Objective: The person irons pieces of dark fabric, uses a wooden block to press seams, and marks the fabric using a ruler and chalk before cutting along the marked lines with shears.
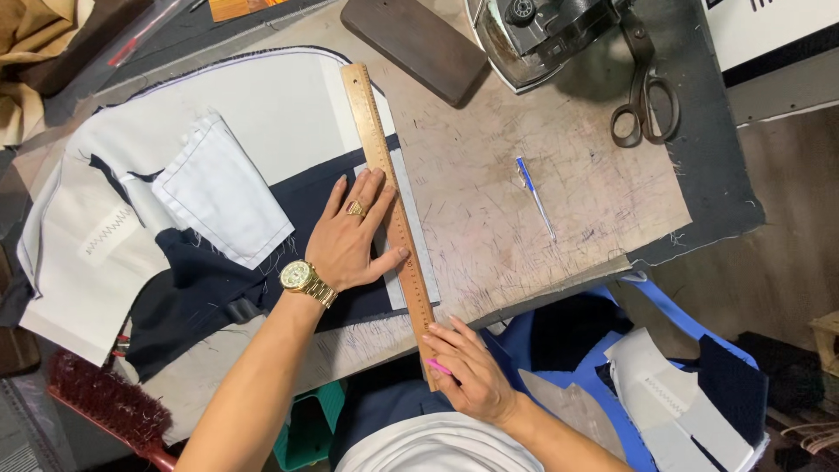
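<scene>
My left hand [351,234], with a gold watch and ring, lies flat with fingers spread on a long wooden ruler [377,140] and the dark navy cloth [210,288] beneath it. The ruler runs from the upper middle down to the table's near edge. At the ruler's lower end my right hand [472,371] pinches a small pink marker [439,367] against the ruler's edge. A pale grey strip of fabric [423,262] lies under the ruler's right side.
White fabric pieces [218,188] cover the left of the worn work board [524,175]. A blue pen [533,197], dark scissors [642,100], a wooden block [415,44] and an iron [533,35] lie further back. A red brush [109,406] sits lower left, a blue bin of cut pieces [673,393] lower right.
</scene>
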